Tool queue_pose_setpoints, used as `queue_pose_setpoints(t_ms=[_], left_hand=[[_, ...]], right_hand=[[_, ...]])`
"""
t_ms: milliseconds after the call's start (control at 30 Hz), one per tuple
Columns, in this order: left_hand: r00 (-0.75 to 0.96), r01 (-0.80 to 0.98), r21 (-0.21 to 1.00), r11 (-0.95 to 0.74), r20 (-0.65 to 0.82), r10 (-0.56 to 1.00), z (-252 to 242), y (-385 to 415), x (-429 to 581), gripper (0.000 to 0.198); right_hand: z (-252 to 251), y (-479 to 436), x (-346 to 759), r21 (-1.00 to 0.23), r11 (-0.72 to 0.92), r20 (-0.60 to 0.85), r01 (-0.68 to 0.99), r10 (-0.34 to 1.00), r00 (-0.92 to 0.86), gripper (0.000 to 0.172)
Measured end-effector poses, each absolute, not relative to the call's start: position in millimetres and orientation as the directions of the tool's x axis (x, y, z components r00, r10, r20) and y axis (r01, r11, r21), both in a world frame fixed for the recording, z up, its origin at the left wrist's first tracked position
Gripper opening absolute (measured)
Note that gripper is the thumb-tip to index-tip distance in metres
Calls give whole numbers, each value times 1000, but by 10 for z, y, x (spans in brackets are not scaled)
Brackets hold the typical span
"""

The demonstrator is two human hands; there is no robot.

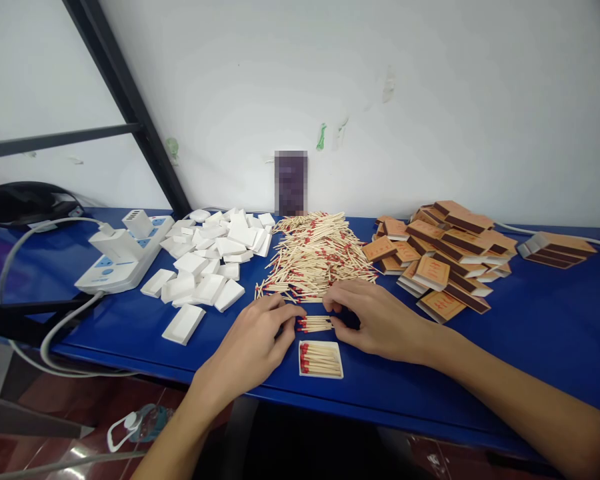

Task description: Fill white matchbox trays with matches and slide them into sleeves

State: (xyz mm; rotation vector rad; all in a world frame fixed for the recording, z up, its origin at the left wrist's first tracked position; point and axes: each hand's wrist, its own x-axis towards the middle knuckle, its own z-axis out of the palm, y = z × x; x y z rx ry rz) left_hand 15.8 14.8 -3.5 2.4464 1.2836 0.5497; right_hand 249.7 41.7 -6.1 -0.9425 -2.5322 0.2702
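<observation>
A small row of red-tipped matches (315,324) lies on the blue table between my two hands. My left hand (260,340) is at the red-headed end, its fingers curled and its thumb and forefinger at the tips. From the other side, my right hand (380,320) has bent fingers, with the thumb against the bare stick ends. Just in front, nearer to me, sits a white matchbox tray (341,363) filled with matches, heads to the left. Behind my hands rises a large heap of loose matches (320,253).
White empty matchbox trays (210,253) are piled at left, orange-brown matchbox sleeves (445,247) at right. Further left are a power strip (115,270) with chargers and cables, and a black metal frame (130,100). A plastic bottle (150,423) is on the floor.
</observation>
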Motion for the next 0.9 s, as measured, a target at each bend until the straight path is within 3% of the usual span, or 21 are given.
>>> queue_pose_setpoints(t_ms=[200,500,733,900], left_hand=[[534,705,449,-549,173,827,-27,144,154,28],[520,691,492,-529,169,837,-33,145,151,26],[517,683,496,-536,189,835,-73,166,153,27],[515,677,492,-547,215,830,-62,170,170,24]], right_hand=[[-50,417,2507,-315,762,363,567,648,-670,8],[-20,425,2539,-420,796,307,436,576,-757,13],[-108,456,2469,-361,840,413,405,533,-739,14],[-151,449,2443,-387,835,449,391,541,-711,14]])
